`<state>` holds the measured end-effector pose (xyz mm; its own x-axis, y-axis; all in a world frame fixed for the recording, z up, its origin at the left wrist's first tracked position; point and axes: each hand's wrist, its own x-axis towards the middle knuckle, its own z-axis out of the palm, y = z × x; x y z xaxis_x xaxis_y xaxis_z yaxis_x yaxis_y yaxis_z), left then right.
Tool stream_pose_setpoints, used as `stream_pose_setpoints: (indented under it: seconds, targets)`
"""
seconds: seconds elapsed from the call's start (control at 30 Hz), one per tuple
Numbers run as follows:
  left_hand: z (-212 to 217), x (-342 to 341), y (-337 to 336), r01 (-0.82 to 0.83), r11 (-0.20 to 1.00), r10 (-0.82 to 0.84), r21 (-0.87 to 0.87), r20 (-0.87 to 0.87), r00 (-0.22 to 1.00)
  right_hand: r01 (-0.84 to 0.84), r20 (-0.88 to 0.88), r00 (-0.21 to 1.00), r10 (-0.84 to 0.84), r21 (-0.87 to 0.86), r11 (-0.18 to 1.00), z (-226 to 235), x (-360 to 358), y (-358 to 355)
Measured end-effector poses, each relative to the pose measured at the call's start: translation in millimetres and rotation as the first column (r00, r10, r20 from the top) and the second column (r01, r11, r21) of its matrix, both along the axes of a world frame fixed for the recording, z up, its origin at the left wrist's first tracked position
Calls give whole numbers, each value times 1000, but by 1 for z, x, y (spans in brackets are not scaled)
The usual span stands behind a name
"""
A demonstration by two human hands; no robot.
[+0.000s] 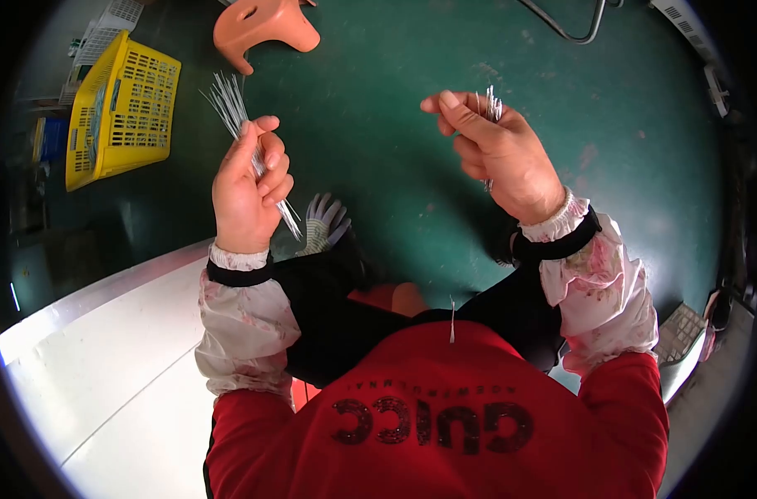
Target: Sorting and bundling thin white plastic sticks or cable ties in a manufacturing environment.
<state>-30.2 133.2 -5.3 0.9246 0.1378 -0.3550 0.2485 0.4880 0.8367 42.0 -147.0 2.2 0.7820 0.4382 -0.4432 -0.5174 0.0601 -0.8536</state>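
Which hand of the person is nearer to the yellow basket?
The left hand. It grips thin silvery strands and is to the right of the yellow basket, lower in the picture. The right hand is much farther to the right.

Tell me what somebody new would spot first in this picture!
Probably the bright red top at the bottom middle. Next come the hands above it: the left hand holds a fanned bundle of thin silvery strands, and the right hand grips another silvery bunch. At the upper left, the yellow basket pops against the green floor.
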Motion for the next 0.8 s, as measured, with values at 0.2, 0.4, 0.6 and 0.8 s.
stream_pose_setpoints:
  seconds: [0.2,0.4,0.6,0.8]
  targets:
    - [3,-1,-3,60,991,-59,-117,14,998,2,-36,999,-1,30,1000,-2,0,5]
    - [-2,7,-51,252,952,-262,-175,-34,964,-65,7,998,67,-121,991,-8,-3,8]
    - [-5,15,-79,392,894,-412,-218,-54,909,-82,7,997,83,-134,988,-14,-1,4]
    - [-9,18,-91,477,858,-498,-192,-77,864,-28,18,999,29,-79,996,-11,0,3]
